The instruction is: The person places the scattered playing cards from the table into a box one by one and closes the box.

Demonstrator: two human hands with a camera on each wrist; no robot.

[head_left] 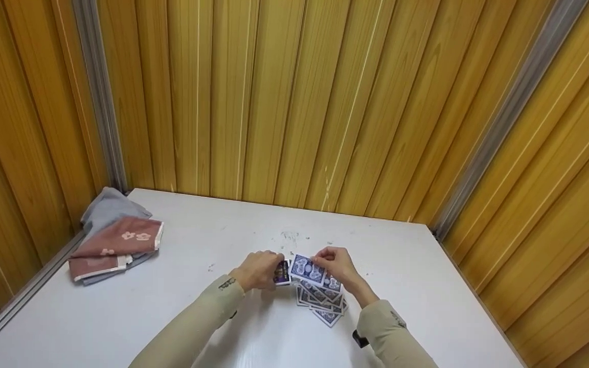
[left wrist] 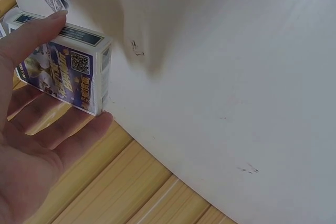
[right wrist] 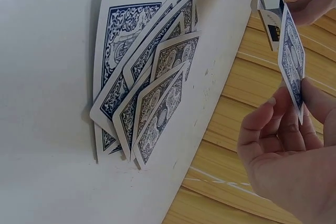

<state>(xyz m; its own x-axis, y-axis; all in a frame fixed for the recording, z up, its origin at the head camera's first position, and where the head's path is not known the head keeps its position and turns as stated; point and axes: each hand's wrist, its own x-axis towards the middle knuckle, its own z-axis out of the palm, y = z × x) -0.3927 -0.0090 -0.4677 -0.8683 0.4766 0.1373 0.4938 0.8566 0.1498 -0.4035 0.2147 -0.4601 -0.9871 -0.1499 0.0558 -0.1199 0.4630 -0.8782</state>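
Note:
My left hand (head_left: pixel 259 270) grips a small card box (left wrist: pixel 63 72), purple and gold on its face with a QR code, thumb on one narrow side and fingers on the opposite one. Between thumb and fingers, my right hand (head_left: pixel 339 266) pinches a blue-backed playing card (head_left: pixel 307 269). The card's far end is right at the box's open end, where a flap (right wrist: pixel 271 22) sticks out in the right wrist view. Below the right hand, a loose pile of playing cards (right wrist: pixel 128 35) lies fanned unevenly on the white table, patterned backs up.
A folded cloth in reddish brown (head_left: pixel 120 243) with pale flowers lies over a grey cloth (head_left: pixel 113 204) at the table's left edge. Wood-patterned walls (head_left: pixel 274 102) enclose the white table (head_left: pixel 187 306) at the back and sides.

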